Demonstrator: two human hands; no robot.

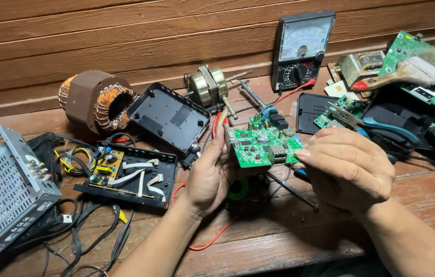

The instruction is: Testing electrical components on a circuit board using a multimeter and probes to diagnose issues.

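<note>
Both hands hold up a small green circuit board above the wooden bench. The left hand grips its left edge, fingers curled shut, maybe pinching a red probe too; that part is hard to see. The right hand is closed on the right edge. The board could slip if either grip loosens, or the probe could touch the wrong spot.

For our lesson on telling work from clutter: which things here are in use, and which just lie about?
In use:
- green circuit board, held by left hand and right hand
- red probe at the left fingers

Lying about:
- multimeter
- copper-wound stator
- paintbrush
- metal chassis
</note>
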